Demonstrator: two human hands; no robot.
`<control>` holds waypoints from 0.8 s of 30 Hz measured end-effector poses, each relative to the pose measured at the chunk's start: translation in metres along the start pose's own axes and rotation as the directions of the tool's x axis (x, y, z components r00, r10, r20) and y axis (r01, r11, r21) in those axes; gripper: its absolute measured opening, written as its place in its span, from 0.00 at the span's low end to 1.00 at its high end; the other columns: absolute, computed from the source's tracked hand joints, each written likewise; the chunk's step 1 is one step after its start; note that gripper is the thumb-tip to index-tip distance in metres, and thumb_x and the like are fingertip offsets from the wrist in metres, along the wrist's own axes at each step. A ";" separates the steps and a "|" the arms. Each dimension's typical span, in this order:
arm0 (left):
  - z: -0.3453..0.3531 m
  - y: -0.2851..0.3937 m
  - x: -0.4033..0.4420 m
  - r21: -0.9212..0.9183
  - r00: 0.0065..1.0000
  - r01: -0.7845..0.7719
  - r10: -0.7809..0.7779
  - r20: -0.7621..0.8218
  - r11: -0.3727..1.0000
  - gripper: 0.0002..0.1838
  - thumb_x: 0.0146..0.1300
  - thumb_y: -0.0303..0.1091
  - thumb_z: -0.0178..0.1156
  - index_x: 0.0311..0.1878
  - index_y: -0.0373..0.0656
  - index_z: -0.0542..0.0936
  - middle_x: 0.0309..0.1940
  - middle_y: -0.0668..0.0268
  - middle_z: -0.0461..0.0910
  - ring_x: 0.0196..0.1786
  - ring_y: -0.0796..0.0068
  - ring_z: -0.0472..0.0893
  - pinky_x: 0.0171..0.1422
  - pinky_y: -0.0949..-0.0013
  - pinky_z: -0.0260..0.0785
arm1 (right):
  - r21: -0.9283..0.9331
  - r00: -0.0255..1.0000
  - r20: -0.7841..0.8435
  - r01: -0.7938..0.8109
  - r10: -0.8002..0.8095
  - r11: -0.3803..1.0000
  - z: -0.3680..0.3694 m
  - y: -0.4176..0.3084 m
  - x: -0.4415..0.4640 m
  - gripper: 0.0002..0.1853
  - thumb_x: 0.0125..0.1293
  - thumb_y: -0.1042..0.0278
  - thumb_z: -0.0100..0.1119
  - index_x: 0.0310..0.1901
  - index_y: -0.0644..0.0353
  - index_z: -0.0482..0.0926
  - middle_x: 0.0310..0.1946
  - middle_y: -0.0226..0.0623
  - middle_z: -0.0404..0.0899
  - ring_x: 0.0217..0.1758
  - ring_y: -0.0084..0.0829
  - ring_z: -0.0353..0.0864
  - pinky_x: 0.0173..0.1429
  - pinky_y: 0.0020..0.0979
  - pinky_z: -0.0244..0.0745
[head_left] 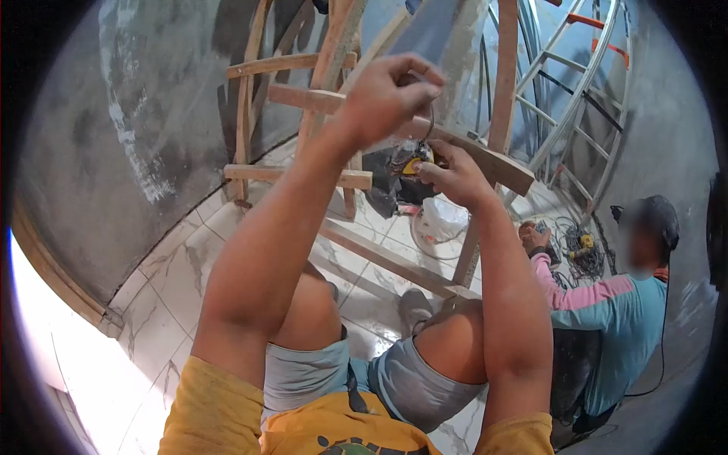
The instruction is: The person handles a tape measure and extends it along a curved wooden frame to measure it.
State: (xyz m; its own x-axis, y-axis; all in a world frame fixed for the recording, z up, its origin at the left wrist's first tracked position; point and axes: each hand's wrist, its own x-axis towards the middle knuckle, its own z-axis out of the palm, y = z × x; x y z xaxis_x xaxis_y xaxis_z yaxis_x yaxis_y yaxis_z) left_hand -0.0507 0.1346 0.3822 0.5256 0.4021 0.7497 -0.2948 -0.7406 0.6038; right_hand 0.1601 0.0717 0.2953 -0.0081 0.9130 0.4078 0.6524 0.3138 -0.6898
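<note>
And there's the thin dark cord (432, 120), near-upright, close to both hands: left hand (390, 98) above, fingers curled, right hand (460, 178) below, fingers bent, either's grip unclear.

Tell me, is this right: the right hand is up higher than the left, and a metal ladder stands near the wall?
Not quite: in the head view, the left hand is higher and the right hand is lower. A metal ladder does stand near the wall.
</note>
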 end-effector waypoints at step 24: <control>0.029 -0.038 -0.050 0.544 0.985 -0.162 0.164 0.046 0.824 0.44 0.59 0.41 0.78 0.75 0.52 0.63 0.49 0.51 0.86 0.48 0.50 0.88 0.55 0.54 0.81 | 0.623 0.992 -0.087 -0.019 0.094 0.782 -0.005 -0.018 -0.025 0.21 0.86 0.51 0.40 0.64 0.63 0.67 0.55 0.48 0.81 0.48 0.40 0.91 0.54 0.38 0.91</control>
State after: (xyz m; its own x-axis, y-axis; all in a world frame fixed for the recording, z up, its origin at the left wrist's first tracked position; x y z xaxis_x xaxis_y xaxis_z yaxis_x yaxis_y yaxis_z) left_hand -0.0421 0.1269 0.3142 0.5067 0.2502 0.8250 0.1058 -0.9678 0.2285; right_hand 0.1521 0.0423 0.3007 0.1191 0.9122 0.3921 0.0388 0.3903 -0.9199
